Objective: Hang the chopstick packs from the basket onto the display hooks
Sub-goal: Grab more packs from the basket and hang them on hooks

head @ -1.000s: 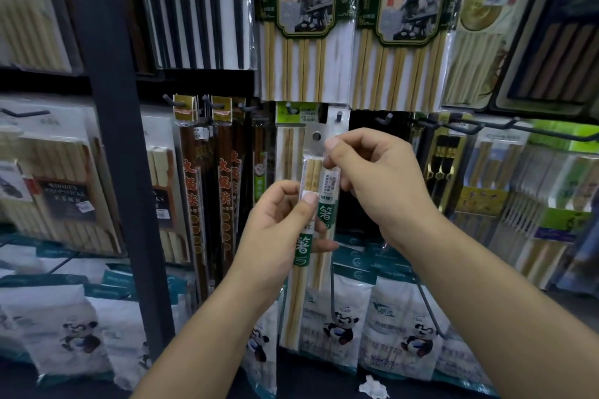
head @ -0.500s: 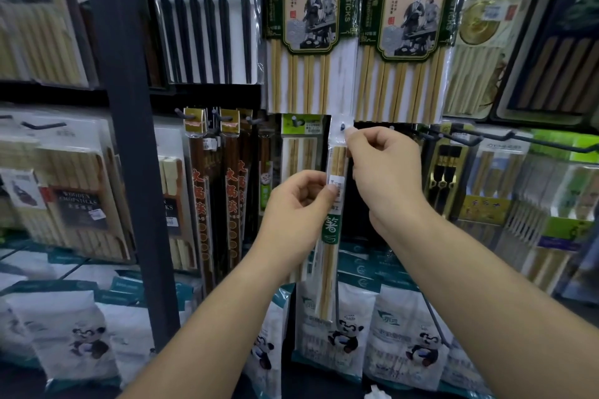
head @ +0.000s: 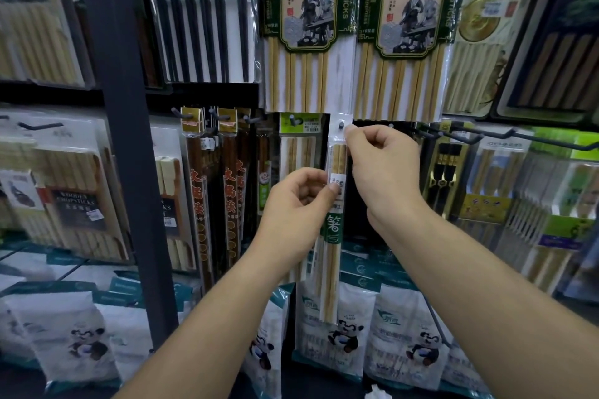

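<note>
You face a shop display wall crowded with hanging chopsticks. Your right hand [head: 385, 168] is raised at the middle of the view. Its thumb and forefinger pinch the clear top tab of a narrow chopstick pack [head: 333, 256], and its other fingers are curled.

Your left hand [head: 295, 204] is lower and to the left. It pinches the same chopstick pack about a third of the way down, with the thumb pressed on a small white barcode sticker [head: 338, 183].

The chopstick pack hangs upright between your hands. It holds pale bamboo sticks and has a green band with a white character across its middle. The hole in its tab sits over the dark tip of a hook [head: 340, 124]. You cannot tell how far onto the hook the tab has slid.

Just left of it hangs a similar pack with a green header [head: 299, 121], then long dark brown packs [head: 197, 191]. Above hang two large packs with green and cream labels [head: 308, 10], and a white card of black chopsticks [head: 201, 36]. A dark upright post [head: 120, 139] stands at the left. Below, white bags printed with pandas [head: 405, 327] line the bottom shelf.
</note>
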